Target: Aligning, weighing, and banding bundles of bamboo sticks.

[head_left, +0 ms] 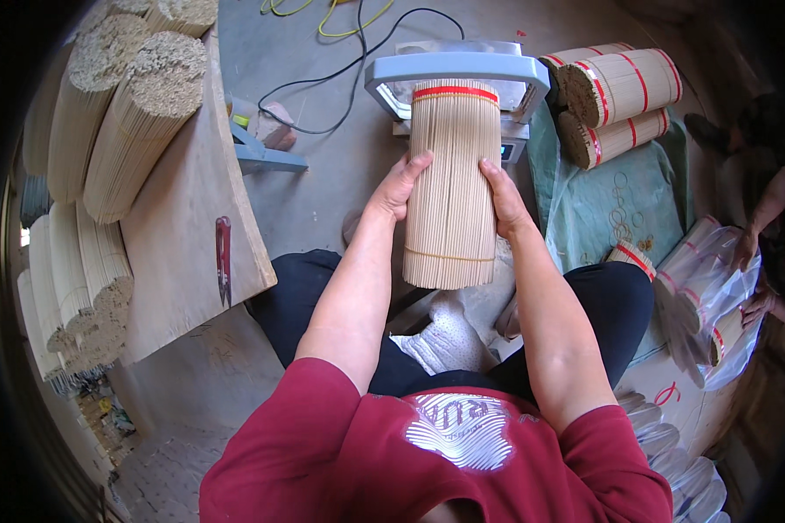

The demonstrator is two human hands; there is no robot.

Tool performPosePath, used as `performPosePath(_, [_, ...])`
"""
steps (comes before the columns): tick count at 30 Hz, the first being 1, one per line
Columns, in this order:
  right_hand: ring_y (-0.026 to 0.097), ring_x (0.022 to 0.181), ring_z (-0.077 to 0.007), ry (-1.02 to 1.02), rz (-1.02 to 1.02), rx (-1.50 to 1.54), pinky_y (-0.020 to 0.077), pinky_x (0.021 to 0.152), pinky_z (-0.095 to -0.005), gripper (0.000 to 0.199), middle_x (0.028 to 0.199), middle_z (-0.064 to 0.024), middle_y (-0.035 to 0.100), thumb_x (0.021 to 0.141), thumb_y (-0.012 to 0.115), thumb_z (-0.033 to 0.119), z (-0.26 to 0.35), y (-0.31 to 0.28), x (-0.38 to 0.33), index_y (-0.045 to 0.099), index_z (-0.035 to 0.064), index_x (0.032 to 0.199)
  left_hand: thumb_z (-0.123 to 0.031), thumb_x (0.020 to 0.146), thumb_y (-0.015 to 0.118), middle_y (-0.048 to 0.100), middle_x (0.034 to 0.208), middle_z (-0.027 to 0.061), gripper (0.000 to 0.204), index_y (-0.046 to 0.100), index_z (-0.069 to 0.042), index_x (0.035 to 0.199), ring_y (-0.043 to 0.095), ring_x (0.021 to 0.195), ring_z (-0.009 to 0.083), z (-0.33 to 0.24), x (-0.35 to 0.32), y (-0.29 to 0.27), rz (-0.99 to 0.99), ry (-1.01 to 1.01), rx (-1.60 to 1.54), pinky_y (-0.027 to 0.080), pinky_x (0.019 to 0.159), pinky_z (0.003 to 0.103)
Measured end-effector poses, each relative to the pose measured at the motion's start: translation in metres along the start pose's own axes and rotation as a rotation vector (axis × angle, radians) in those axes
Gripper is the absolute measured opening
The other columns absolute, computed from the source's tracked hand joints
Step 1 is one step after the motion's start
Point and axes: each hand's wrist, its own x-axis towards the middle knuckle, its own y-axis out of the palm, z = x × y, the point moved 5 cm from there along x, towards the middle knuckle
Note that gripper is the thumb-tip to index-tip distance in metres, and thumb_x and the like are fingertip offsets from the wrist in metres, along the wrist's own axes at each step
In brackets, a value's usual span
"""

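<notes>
Between my two hands is a thick bundle of thin wooden sticks (452, 187), with a red band round its far end and a thin tan band near its close end. My left hand (399, 185) presses on its left side, thumb along the sticks. On the opposite side my right hand (503, 199) grips it in the same way. The bundle's far end lies at a blue-grey metal frame (458, 67) on a machine with a small lit display (507, 152). Whether the bundle rests on the machine I cannot tell.
A wooden table (187, 253) at left carries several stick bundles (148, 122) and red-handled thread snips (224, 260). Red-banded bundles (628, 87) lie on a green sheet (576, 209) at right. There another person's hands (750, 270) handle a clear plastic bag (733, 349). Cables (344, 96) cross the floor.
</notes>
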Motion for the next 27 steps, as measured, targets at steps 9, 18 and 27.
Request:
performPosePath(9, [0.057,0.098,-0.0213,0.035,-0.005,-0.065,0.0456,0.088,-0.035,0.075,0.11,-0.014,0.058,0.084,0.054,0.057,-0.01,0.011,-0.015,0.041,-0.002,0.128,-0.044,0.071,0.078,0.052,0.119,0.016,0.096,0.027,0.003,0.136,0.054,0.109,0.025,-0.001,-0.011,-0.003,-0.01,-0.005,0.063,0.049,0.092,0.037])
performPosePath(18, [0.05,0.115,-0.0254,0.159,-0.01,-0.241,0.0389,0.098,-0.0371,0.083,0.128,-0.0162,0.05,0.083,0.054,0.061,-0.056,0.02,-0.076,0.033,0.0008,0.136,-0.051,0.068,0.078,0.058,0.114,0.016,0.09,0.038,0.005,0.128,0.057,0.106,0.0251,0.014,-0.03,-0.023,-0.012,0.016,0.085,0.049,0.091,0.038])
performPosePath(27, [0.055,0.108,-0.0273,0.114,-0.05,-0.216,0.0418,0.093,-0.0381,0.075,0.121,-0.0173,0.055,0.085,0.054,0.056,-0.064,0.028,-0.09,0.04,-0.0007,0.132,-0.06,0.067,0.074,0.062,0.114,0.0144,0.089,0.046,0.001,0.126,0.06,0.105,0.0245,0.037,-0.102,-0.009,-0.098,-0.125,0.111,0.049,0.09,0.038])
